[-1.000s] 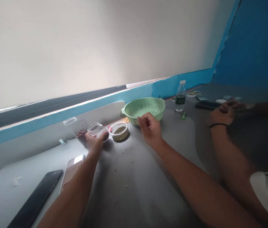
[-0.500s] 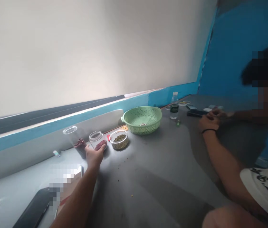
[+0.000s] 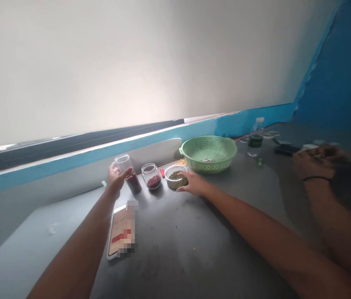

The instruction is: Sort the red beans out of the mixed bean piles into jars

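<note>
The left hand (image 3: 115, 179) curls around the upper part of the tall container (image 3: 133, 184), while the right hand (image 3: 196, 183), thumb and fingers apart, is at the right side of the shallow tub (image 3: 169, 183), the small jar (image 3: 149, 171) standing between these vessels.

Grey table (image 3: 166, 265), phone (image 3: 120, 230), short jar (image 3: 152, 179), tub (image 3: 173, 183), green colander (image 3: 209, 167), bottle (image 3: 255, 141)

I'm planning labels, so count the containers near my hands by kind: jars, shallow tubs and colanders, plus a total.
Jars: 2 (tall jar, round jar)
Shallow tubs: 1 (clear tub)
Colanders: 1 (green colander)
Total: 4
</note>
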The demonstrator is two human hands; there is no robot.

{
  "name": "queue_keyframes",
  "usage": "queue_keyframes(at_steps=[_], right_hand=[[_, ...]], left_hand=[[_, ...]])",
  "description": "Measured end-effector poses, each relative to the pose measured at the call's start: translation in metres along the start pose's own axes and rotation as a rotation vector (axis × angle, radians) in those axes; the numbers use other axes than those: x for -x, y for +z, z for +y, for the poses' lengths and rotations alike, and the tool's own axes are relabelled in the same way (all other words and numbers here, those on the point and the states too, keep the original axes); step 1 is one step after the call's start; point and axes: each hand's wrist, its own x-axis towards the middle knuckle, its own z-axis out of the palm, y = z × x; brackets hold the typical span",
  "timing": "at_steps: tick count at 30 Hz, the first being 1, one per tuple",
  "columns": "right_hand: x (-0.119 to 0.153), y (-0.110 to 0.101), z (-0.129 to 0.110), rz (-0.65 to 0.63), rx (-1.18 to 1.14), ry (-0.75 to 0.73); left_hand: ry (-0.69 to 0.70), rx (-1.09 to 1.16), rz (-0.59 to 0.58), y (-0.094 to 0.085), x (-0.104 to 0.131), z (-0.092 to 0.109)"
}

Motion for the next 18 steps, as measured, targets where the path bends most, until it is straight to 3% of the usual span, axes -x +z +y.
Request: queue_keyframes(at_steps=[5, 8, 11, 13, 15, 17, 18], right_hand=[[-0.041, 0.019, 0.007, 0.039, -0.055, -0.076], [-0.048, 0.027, 0.002, 0.067, -0.084, -0.147], [-0.038, 0.029, -0.008, 0.136, -0.110, -0.209], [-0.025, 0.017, -0.014, 0.224, -0.117, -0.246], [-0.012, -0.010, -0.016, 0.356, -0.106, -0.252], [0.000, -0.047, -0.012, 0.560, -0.064, -0.176], [0.005, -0.066, -0.007, 0.730, 0.003, -0.073]], left_hand=[[-0.147, 0.051, -0.263, 0.001, -0.006, -0.022], [-0.182, 0.087, -0.308, -0.002, -0.006, -0.025], [-0.211, 0.101, -0.293, -0.001, -0.007, -0.025], [-0.217, 0.102, -0.250, 0.004, -0.007, -0.025], [-0.211, 0.098, -0.203, 0.011, -0.004, -0.024], [-0.189, 0.077, -0.142, 0.015, 0.002, -0.022], [-0.165, 0.057, -0.096, 0.014, 0.006, -0.019]])
